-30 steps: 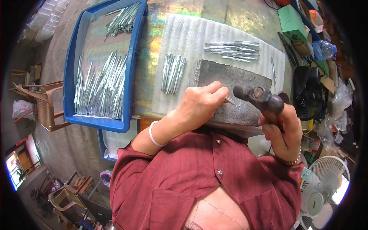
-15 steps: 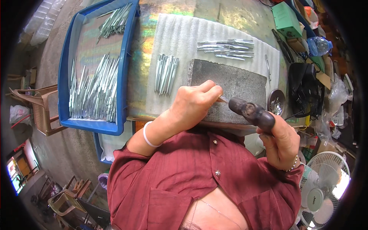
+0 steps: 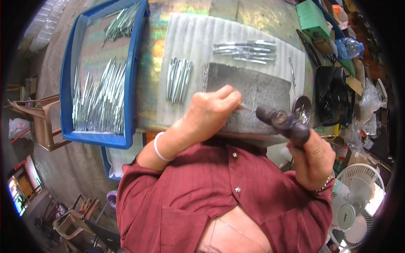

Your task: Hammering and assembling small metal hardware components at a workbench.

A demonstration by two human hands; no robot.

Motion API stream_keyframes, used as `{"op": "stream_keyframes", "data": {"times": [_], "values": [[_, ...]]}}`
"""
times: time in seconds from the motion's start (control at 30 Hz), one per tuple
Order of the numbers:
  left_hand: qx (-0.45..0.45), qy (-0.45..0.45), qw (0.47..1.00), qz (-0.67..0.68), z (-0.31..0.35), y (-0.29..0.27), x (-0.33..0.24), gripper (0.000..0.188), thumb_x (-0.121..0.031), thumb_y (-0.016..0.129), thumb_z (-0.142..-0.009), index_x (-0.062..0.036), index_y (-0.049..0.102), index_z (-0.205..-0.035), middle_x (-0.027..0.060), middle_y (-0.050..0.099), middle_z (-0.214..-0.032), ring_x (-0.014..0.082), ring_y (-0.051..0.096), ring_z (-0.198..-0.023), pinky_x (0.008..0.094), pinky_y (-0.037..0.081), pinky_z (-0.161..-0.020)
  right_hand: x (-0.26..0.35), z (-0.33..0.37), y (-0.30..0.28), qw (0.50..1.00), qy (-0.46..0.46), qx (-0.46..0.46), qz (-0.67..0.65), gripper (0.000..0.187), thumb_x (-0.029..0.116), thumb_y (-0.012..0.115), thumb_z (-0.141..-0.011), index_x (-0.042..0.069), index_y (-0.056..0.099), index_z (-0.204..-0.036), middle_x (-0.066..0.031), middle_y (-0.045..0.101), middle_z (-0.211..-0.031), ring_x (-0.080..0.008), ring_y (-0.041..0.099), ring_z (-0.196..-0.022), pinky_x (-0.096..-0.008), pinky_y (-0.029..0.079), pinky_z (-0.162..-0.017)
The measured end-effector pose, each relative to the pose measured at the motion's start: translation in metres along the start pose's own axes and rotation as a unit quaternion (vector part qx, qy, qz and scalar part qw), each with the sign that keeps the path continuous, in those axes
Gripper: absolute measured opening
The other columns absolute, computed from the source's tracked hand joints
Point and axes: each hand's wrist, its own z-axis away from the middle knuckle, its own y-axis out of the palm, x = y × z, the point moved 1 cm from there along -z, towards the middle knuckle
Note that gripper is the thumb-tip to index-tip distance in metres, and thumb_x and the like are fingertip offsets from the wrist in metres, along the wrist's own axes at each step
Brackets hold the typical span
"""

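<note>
My left hand (image 3: 215, 109) pinches a thin metal piece (image 3: 246, 106) whose tip sticks out over a dark stone block (image 3: 270, 88); the rest of it is hidden in my fingers. In my right hand (image 3: 314, 160) is a hammer (image 3: 278, 120), gripped round its handle, with the head close beside that tip. Beyond the block lies a loose pile of slim metal rods (image 3: 247, 50) on a white foam sheet (image 3: 198, 33). A neat bundle of similar rods (image 3: 179, 80) lies left of the block. One single rod (image 3: 292, 72) rests to the right.
On the left stands a blue tray (image 3: 130, 92) holding many silvery rods (image 3: 101, 101). A small round dish (image 3: 301, 110) with shiny bits sits right of the block. Farther right are a black bag (image 3: 331, 95), a green box (image 3: 312, 20), a plastic bottle (image 3: 349, 48) and a fan (image 3: 354, 206).
The hammer and my right hand have shifted slightly right and away from my left fingers. More of the thin metal piece shows. The whole view has moved a little.
</note>
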Motion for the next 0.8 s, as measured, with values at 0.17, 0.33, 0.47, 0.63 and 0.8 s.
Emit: {"op": "stream_keyframes", "data": {"times": [0.17,0.33,0.47,0.63,0.8], "values": [[0.008,0.004,1.000,0.007,0.003,-0.002,-0.004,0.023,0.008,0.055,-0.070,-0.0071,0.057,-0.087,0.0075,0.056,-0.074,0.0273,0.059,-0.059,0.0336,0.048,-0.050,0.021,0.033,-0.024,0.975,0.089,-0.107,-0.174,0.019,-0.002,0.058,-0.077,-0.005,0.059,-0.096,-0.0157,0.062,-0.081,-0.0212,0.059,-0.062,-0.0261,0.046,-0.054],[0.016,-0.009,1.000,-0.022,0.003,-0.004,-0.008,0.023,0.009,0.055,-0.069,-0.0072,0.057,-0.086,0.0073,0.055,-0.073,0.0267,0.059,-0.059,0.0337,0.048,-0.050,-0.002,-0.006,-0.004,0.997,0.021,0.067,-0.015,0.035,0.001,0.062,-0.082,-0.007,0.052,-0.115,-0.0099,0.059,-0.076,-0.0163,0.055,-0.058,-0.0285,0.046,-0.052],[0.000,-0.088,0.973,0.212,-0.002,-0.014,-0.018,0.014,0.010,0.054,-0.078,-0.0016,0.058,-0.085,0.0083,0.060,-0.076,0.0201,0.062,-0.060,0.0286,0.050,-0.053,0.002,0.040,-0.016,0.959,0.105,-0.183,-0.188,0.038,-0.010,0.058,-0.079,-0.009,0.052,-0.117,-0.0166,0.062,-0.089,-0.0157,0.060,-0.068,-0.0268,0.049,-0.065],[-0.101,-0.252,0.730,0.628,-0.004,-0.041,-0.016,0.015,-0.014,0.059,-0.091,0.0006,0.058,-0.096,0.0117,0.065,-0.087,0.0139,0.065,-0.064,0.0230,0.054,-0.057,-0.038,0.019,0.028,0.987,0.146,-0.068,-0.025,0.040,-0.004,0.057,-0.083,-0.001,0.050,-0.122,-0.0193,0.060,-0.106,-0.0303,0.064,-0.084,-0.0326,0.050,-0.073],[-0.082,-0.229,0.649,0.720,-0.009,-0.039,-0.009,0.016,-0.016,0.053,-0.094,-0.0008,0.058,-0.098,0.0139,0.064,-0.091,0.0163,0.066,-0.065,0.0239,0.056,-0.058,-0.067,0.024,0.061,0.975,0.196,-0.082,0.058,0.046,-0.003,0.056,-0.080,0.004,0.047,-0.125,-0.0168,0.057,-0.099,-0.0352,0.061,-0.083,-0.0385,0.049,-0.068]]}}
